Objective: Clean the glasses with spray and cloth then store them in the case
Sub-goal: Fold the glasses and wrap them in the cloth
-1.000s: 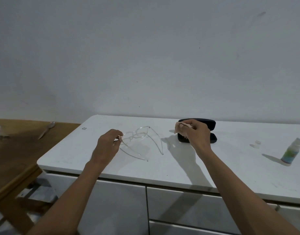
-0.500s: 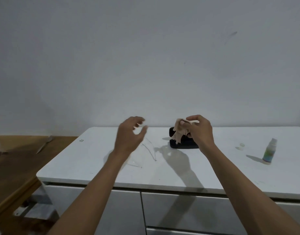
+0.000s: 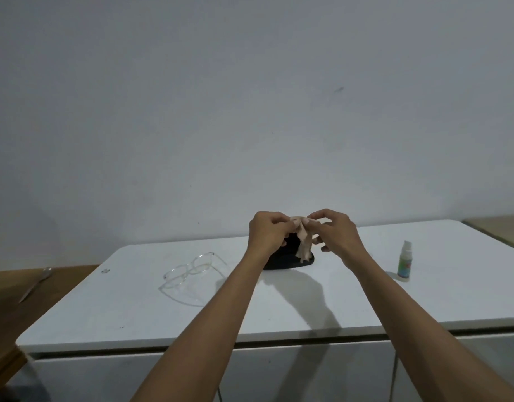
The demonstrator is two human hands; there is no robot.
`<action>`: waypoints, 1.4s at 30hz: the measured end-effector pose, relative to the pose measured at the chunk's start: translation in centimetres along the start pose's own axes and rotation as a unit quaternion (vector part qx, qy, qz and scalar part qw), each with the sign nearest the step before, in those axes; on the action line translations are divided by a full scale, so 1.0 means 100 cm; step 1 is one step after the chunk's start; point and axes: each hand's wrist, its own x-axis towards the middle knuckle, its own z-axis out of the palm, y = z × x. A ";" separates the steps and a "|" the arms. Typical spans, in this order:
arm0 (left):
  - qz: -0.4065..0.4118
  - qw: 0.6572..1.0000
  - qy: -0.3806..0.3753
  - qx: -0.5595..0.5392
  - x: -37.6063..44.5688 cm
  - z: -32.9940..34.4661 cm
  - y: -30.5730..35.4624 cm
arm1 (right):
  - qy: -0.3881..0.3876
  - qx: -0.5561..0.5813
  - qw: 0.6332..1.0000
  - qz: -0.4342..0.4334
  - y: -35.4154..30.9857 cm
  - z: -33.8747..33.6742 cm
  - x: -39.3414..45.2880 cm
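Clear-framed glasses [image 3: 192, 269] lie on the white cabinet top [image 3: 279, 303], left of centre, with their arms unfolded. A small beige cloth [image 3: 303, 242] hangs between my two hands, raised above the black glasses case [image 3: 287, 258]. My left hand [image 3: 267, 232] pinches the cloth's top left part and my right hand [image 3: 334, 232] pinches its top right part. The case lies behind my hands and is partly hidden by them. A small spray bottle [image 3: 404, 261] with a green label stands upright to the right, untouched.
A brown wooden table [image 3: 23, 297] adjoins the cabinet on the left with a slim knife-like tool [image 3: 35, 284] on it. The wall rises right behind the cabinet. Drawer fronts sit below the cabinet's front edge.
My left hand let go of the glasses, rose, and took hold of the cloth held by my right hand. The glasses now lie on the cabinet top. The view shifted left.
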 end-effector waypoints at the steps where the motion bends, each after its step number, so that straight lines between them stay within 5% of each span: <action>1: -0.024 0.999 -0.004 -0.022 0.001 0.001 0.004 | 0.003 -0.028 1.000 0.007 0.004 -0.003 0.002; 5: -0.095 0.987 -0.024 -0.124 0.007 0.000 0.018 | 0.040 -0.035 0.998 -0.026 0.005 -0.016 -0.001; 9: -0.114 0.982 -0.045 -0.143 0.007 -0.004 0.027 | -0.066 0.017 0.996 -0.065 -0.008 -0.017 -0.011; 13: -0.119 0.983 -0.063 -0.126 0.007 -0.007 0.026 | -0.066 0.024 0.994 -0.089 -0.009 -0.008 -0.009; 30: -0.090 0.975 -0.184 -0.087 0.011 -0.036 0.010 | -0.150 0.078 0.986 -0.016 -0.012 -0.017 -0.010; 42: -0.006 0.950 -0.197 0.241 0.013 -0.060 0.002 | -0.016 0.114 0.993 -0.038 0.001 -0.023 0.001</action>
